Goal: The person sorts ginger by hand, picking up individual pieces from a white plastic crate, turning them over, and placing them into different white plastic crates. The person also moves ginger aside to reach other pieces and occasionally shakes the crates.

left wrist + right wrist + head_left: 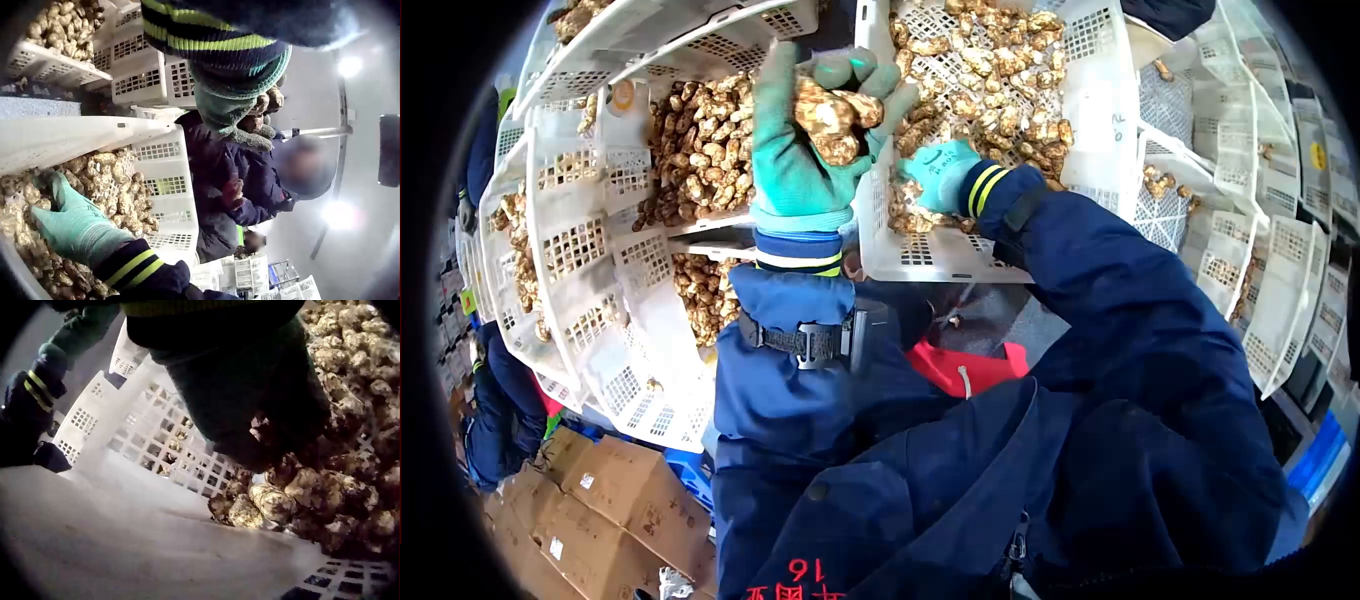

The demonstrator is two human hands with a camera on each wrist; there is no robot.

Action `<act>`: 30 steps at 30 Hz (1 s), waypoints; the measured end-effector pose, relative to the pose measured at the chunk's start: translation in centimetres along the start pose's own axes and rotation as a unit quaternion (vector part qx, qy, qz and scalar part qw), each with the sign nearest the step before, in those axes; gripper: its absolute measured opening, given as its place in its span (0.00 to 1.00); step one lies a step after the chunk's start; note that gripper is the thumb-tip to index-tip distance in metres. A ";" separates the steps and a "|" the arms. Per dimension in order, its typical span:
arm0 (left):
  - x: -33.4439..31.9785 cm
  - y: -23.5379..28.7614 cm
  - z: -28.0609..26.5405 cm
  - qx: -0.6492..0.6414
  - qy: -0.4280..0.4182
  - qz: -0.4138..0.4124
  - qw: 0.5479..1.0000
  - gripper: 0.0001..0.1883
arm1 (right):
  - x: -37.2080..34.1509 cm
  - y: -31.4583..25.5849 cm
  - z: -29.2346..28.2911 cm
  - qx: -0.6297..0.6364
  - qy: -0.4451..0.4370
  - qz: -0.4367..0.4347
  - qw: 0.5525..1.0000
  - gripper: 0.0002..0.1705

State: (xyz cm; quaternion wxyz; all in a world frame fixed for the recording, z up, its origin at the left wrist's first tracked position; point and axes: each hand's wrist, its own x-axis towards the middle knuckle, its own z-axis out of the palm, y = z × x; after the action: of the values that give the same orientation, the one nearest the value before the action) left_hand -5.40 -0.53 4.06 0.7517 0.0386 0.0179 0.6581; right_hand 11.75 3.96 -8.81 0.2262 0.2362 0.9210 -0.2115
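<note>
My left hand (805,185), in a green glove, is turned palm up and holds several knobbly brown-and-cream mushrooms (832,125), its fingers bent around them. The left wrist view also has these held mushrooms (269,103) against the glove. My right hand (943,172), gloved the same way, reaches into a white plastic crate (1090,110) of loose mushrooms (990,75). In the left wrist view its thumb and fingers (59,184) are spread among the mushrooms. The right wrist view has this glove (250,394) in dark shadow, so I cannot tell whether it grips one.
Another white crate with heaped mushrooms (710,150) stands to the left. More latticed crates (585,235) line the left side, and others (1230,240) the right. Cardboard boxes (610,510) lie at lower left. Another person (228,175) is beyond the crate.
</note>
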 end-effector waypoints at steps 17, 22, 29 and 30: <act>-1.1 -2.7 -0.6 0.172 0.077 -0.007 0.982 0.24 | -11.0 -1.7 -17.4 0.228 0.396 -0.126 0.880 0.18; -0.1 -2.6 -0.5 0.137 0.004 0.002 0.991 0.30 | -7.5 6.9 -11.2 -0.066 0.209 -0.011 0.976 0.16; 0.1 -1.9 0.3 0.026 -0.036 0.063 0.997 0.32 | -3.4 4.7 -1.6 0.007 -0.146 0.136 0.980 0.23; 0.2 -1.9 0.1 0.011 -0.046 0.043 0.998 0.33 | -3.3 4.6 -0.8 -0.003 -0.083 0.101 0.991 0.23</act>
State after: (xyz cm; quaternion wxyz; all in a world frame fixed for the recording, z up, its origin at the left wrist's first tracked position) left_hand -3.46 -0.56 3.99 0.7223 0.0782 -0.0114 0.6871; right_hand 16.48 6.90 -7.72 0.3226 0.3091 0.8712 -0.2034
